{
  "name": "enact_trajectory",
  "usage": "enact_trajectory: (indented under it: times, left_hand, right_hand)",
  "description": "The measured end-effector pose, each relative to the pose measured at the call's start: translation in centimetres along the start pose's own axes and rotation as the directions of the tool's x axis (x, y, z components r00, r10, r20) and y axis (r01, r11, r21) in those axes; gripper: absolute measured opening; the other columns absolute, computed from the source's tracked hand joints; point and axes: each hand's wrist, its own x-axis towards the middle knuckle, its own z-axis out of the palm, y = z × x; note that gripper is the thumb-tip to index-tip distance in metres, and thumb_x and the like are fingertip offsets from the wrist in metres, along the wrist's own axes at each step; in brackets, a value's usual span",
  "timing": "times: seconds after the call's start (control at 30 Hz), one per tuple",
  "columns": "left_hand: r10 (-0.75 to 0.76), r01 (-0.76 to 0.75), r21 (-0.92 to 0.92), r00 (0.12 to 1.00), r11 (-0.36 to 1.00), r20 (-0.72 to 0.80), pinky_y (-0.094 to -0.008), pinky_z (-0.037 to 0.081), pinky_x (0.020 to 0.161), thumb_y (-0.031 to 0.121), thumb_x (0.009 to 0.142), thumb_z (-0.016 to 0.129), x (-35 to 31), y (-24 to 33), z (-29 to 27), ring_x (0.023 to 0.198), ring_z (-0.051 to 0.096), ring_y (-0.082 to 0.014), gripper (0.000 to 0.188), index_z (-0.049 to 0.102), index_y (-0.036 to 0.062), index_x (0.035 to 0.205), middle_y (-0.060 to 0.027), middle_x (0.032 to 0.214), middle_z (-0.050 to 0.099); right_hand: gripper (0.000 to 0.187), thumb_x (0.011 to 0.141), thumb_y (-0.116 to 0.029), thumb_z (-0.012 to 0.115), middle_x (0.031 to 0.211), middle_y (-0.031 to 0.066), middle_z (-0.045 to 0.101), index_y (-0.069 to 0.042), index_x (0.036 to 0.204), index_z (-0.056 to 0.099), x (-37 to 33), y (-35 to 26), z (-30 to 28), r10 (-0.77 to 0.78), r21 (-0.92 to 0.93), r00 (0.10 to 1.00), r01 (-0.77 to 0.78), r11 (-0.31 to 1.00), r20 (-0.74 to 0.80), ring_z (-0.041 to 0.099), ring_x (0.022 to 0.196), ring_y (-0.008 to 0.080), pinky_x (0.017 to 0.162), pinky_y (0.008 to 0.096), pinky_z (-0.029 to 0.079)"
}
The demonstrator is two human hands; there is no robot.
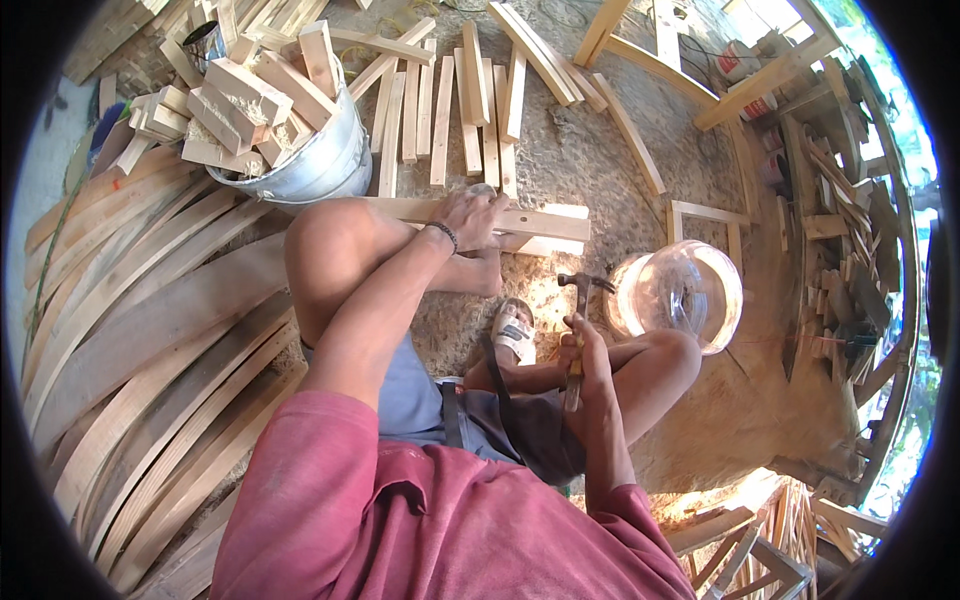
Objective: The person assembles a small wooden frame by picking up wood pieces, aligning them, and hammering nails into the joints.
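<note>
My left hand point(468, 215), a dark bracelet at its wrist, is closed over a pale wooden bar point(555, 226) lying crosswise in front of my legs. Its fingertips are partly hidden. A small dark spot, a hole or a knot, shows on the bar just right of the fingers. In my right hand point(585, 352) is a claw hammer point(584, 283), gripped by its handle with the metal head up, above my right leg. The hammer head is apart from the bar. My foot in a light sandal point(515, 332) rests on the ground between them.
A metal bucket point(345, 150) full of wood offcuts stands at the far left. Curved planks point(160, 350) are stacked along the left. Several wooden bars point(442, 120) lie ahead. A clear round plastic container point(722, 300) sits by my right knee, near a wooden frame point(710, 212).
</note>
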Motion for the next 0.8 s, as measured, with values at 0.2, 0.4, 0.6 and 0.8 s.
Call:
enact_trajectory:
  times: [0.2,0.4,0.6,0.8]
  left_hand:
    - [0.020,-0.020,0.005,0.999,1.000,-0.048,-0.0492,0.058,0.083,0.059,0.076,0.075,-1.0,0.1,0.3,0.099,0.070,-0.0371,0.070,0.054,0.0083,0.119,-0.0214,0.111,0.069]
    - [0.000,0.000,0.007,1.000,1.000,-0.020,-0.0494,0.058,0.082,0.060,0.076,0.075,-1.0,0.2,0.0,0.098,0.071,-0.0363,0.071,0.054,0.0085,0.121,-0.0202,0.111,0.070]
    - [0.006,-0.005,0.017,0.999,1.000,-0.047,-0.0484,0.058,0.081,0.059,0.077,0.075,-0.9,0.7,-0.5,0.096,0.071,-0.0345,0.070,0.055,0.0074,0.119,-0.0187,0.110,0.070]
    - [0.008,-0.006,0.017,0.993,1.000,-0.114,-0.0483,0.058,0.081,0.057,0.075,0.077,-0.9,0.1,0.6,0.096,0.071,-0.0360,0.066,0.055,0.0078,0.113,-0.0177,0.107,0.070]
  right_hand:
    - [0.029,0.099,-0.027,0.060,0.069,-0.0028,0.051,0.001,0.104,0.055,3.6,0.0,-3.7,0.083,0.613,0.966,-0.221,0.759,0.245,0.052,0.058,0.0063,0.054,0.0222,0.049]
    - [0.021,0.099,-0.028,0.059,0.065,-0.0069,0.046,-0.009,0.092,0.055,2.8,-0.5,-2.3,0.022,0.538,0.991,-0.090,0.838,0.131,0.051,0.055,0.0046,0.052,0.0212,0.050]
    - [0.022,0.099,-0.028,0.058,0.067,-0.0068,0.049,-0.007,0.099,0.055,3.1,-0.5,-2.6,0.049,0.537,0.981,-0.143,0.831,0.186,0.053,0.057,0.0053,0.051,0.0224,0.050]
    - [0.032,0.100,-0.031,0.058,0.068,-0.0047,0.052,0.000,0.103,0.056,3.7,0.0,-2.4,0.068,0.521,0.963,-0.199,0.830,0.259,0.053,0.059,0.0066,0.054,0.0234,0.047]
